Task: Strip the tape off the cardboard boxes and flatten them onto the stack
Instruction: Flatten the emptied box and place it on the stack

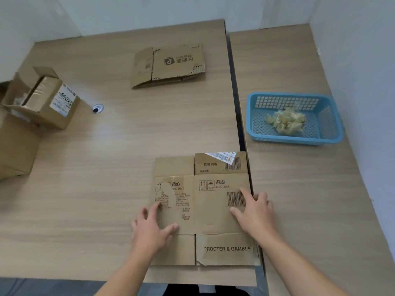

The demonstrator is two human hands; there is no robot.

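Observation:
A flattened brown P&G box (205,201) lies on the table near the front edge, with a torn white label on its far right flap. My left hand (150,228) presses on its left side with fingers spread. On the box's right edge my right hand (254,212) lies with straight fingers. Another flattened box (171,65) with a dark logo lies at the far middle of the table. At the left stands an open carton (40,99) with a smaller labelled box inside it.
A blue plastic basket (327,122) holding crumpled tape stands on the right table. A dark gap (237,103) runs between the two tables. Another brown carton (15,148) sits at the left edge. A round cable hole (98,108) is next to the open carton.

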